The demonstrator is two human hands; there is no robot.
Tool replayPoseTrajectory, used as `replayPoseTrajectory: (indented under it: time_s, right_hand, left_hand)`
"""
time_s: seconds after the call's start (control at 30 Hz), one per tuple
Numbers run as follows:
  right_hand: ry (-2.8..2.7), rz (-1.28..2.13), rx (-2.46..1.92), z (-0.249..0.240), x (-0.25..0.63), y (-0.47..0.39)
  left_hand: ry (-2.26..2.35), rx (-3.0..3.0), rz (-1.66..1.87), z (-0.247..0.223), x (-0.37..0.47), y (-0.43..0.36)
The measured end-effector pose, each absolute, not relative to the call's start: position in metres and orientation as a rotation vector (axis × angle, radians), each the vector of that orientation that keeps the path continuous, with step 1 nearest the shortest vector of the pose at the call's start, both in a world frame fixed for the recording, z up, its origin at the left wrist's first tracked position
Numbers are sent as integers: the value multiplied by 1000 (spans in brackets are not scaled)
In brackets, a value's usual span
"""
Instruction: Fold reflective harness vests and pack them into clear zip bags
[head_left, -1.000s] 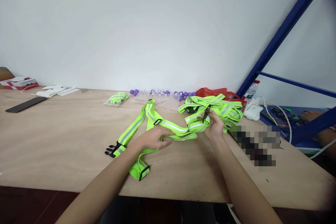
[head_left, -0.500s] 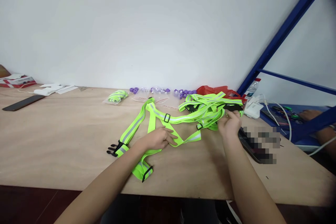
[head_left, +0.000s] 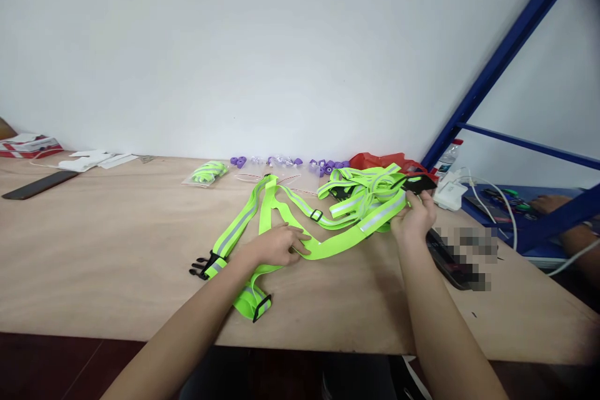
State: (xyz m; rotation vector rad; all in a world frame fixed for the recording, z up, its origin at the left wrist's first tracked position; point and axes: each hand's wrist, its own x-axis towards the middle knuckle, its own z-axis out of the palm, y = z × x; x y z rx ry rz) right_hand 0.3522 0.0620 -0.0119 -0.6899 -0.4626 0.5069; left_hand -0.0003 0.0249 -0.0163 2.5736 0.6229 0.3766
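- Right hand (head_left: 415,217) pinches the black buckle (head_left: 419,184) at the end of a neon reflective strap (head_left: 347,234), lifted off the wooden table (head_left: 117,262)
- Left hand (head_left: 276,245), fingers flat, presses that strap down, left of the grip
- Strap pile (head_left: 363,190) just beside the buckle

loads of bare table (head_left: 94,262) left of the green strap pile (head_left: 370,197), phone (head_left: 447,259) and white charger (head_left: 449,194) crowding just right of it, purple bits (head_left: 328,167) and red bag (head_left: 379,160) right behind it
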Motion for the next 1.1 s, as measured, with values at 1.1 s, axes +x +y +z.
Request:
replayPoseTrajectory:
  time_s: [1.1]
  right_hand:
    - [-2610,-294,-1106,-10,220,-8]
  left_hand:
    - [1029,2108,757,34,-30,12]
